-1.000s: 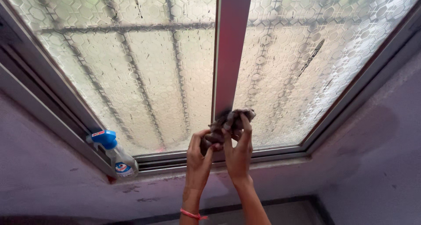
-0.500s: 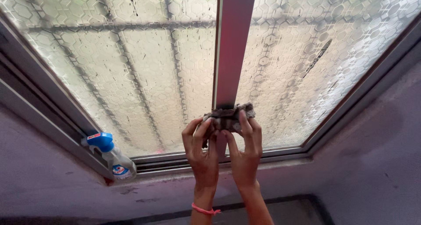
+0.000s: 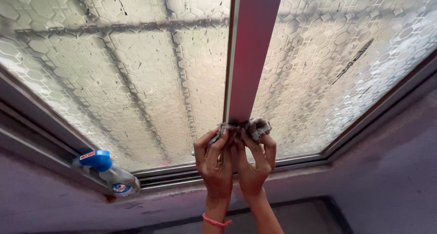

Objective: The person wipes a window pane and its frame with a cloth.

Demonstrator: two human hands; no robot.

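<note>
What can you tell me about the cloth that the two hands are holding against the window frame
The cloth is a small, bunched-up rag, grey-brown and fuzzy, like worn towelling. It is crumpled into a wad, not spread flat, and pressed against the lower part of the reddish upright window bar, between the two patterned glass panes. The left hand pinches its left side and the right hand its right, fingertips on top. Whether it is wet cannot be told.
</note>
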